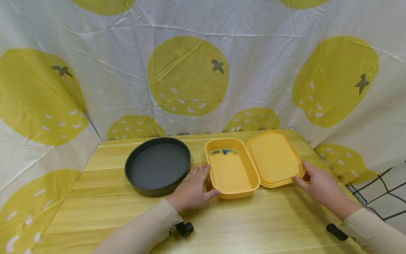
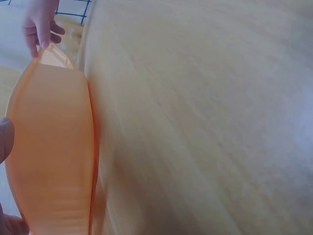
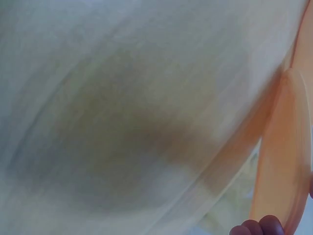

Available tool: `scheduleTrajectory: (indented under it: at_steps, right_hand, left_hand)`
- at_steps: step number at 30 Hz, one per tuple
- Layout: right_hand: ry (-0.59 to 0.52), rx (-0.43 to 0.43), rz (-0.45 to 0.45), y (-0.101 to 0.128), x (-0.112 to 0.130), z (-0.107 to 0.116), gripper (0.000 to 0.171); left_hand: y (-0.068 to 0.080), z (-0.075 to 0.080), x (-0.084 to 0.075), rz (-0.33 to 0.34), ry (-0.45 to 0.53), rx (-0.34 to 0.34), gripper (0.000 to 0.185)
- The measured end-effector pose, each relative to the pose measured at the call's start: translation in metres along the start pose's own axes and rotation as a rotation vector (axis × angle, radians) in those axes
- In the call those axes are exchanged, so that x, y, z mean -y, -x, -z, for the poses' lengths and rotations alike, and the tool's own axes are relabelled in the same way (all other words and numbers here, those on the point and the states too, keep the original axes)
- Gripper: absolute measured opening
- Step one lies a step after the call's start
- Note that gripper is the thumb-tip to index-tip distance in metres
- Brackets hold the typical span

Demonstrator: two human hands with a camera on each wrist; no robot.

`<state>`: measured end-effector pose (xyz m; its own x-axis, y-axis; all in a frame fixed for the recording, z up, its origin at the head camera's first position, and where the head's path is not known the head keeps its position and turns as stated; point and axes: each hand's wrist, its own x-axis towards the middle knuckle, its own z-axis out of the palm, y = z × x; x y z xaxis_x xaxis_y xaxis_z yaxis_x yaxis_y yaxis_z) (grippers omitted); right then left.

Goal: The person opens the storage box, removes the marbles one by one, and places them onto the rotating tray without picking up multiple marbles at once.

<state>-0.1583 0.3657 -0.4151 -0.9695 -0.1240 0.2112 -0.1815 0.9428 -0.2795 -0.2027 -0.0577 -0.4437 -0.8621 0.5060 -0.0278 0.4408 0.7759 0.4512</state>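
A yellow rectangular plastic box (image 1: 233,176) stands on the table with its top uncovered. Several small glass marbles (image 1: 224,152) lie in a row near its far wall. My left hand (image 1: 193,188) rests against the box's left side, fingers extended and thumb at the near left corner. To the right of the box is its matching yellow lid (image 1: 274,158), left edge close against the box's rim. With thumb and fingers, my right hand (image 1: 320,185) pinches the lid's near right corner. In the right wrist view the lid (image 3: 281,161) appears tilted, with fingertips (image 3: 271,225) at its edge.
A round dark grey pan (image 1: 158,165) sits left of the box, close to my left hand. The wooden table (image 1: 104,208) ends at a white curtain (image 1: 133,81) with yellow fruit prints. A black wire grid (image 1: 380,192) stands beyond the right edge.
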Motion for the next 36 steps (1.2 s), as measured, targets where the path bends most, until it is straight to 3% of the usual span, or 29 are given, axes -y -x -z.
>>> scheduleTrajectory:
  at_steps: [14, 24, 30, 36]
  right_hand:
    - [-0.05, 0.05, -0.07, 0.005, -0.009, -0.011, 0.075]
    - [-0.057, 0.115, -0.117, 0.006, -0.011, -0.013, 0.067]
    - [-0.06, 0.173, -0.139, 0.007, -0.013, -0.015, 0.077]
    - [-0.064, 0.178, -0.131, 0.009, -0.013, -0.018, 0.078]
  left_hand:
    - [-0.002, 0.001, 0.0, 0.004, 0.002, 0.014, 0.1]
    - [-0.003, 0.0, 0.0, 0.006, -0.011, 0.016, 0.1]
    - [-0.002, 0.002, -0.002, 0.008, -0.003, 0.018, 0.099]
    - [-0.002, 0.002, -0.002, 0.01, 0.006, 0.02, 0.099]
